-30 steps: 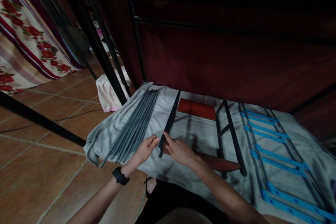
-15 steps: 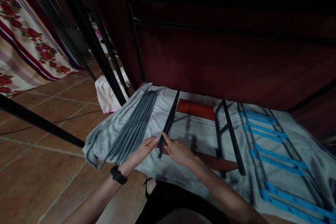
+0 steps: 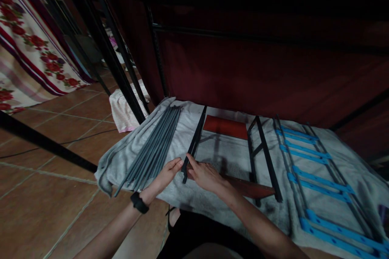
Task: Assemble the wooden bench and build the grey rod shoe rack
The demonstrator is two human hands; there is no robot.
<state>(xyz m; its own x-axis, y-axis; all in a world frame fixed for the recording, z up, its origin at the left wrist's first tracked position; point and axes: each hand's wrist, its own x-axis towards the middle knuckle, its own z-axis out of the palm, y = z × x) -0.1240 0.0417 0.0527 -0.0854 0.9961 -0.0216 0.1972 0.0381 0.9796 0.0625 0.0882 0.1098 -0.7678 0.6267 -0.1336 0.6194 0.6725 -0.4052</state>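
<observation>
Black metal frame with two flat red-brown boards (image 3: 193, 141) lies near the middle of the rumpled grey cloth (image 3: 114, 166), its far end by the cloth's far edge and its near end toward the near edge, in front of your lap. Both your hands meet at the near end of its left-hand black bar.

Your left arm comes up from the lower left, a black wristband (image 3: 139, 202) on it, and the left hand (image 3: 169, 172) is turned partly on its side just left of that bar's tip. Its thumb and forefinger stretch forward, their tips close together – a narrow pose, though you cannot tell from this view whether they pinch the bar or some small part.

Your right arm slants in from the lower right, across the near board. The right hand (image 3: 206, 175) has its back up, the index finger reaching out straight to the bar and the other fingers bent over the left end of that board. Its thumb side is hidden – whether it grips or merely rests there cannot be told.

To the left, a bundle of thin grey rods (image 3: 155, 149) lies near the cloth's left edge. Toward the right edge, well apart from your hands, lies a ladder-like rack of grey rods and bright blue crosspieces (image 3: 319, 187).
</observation>
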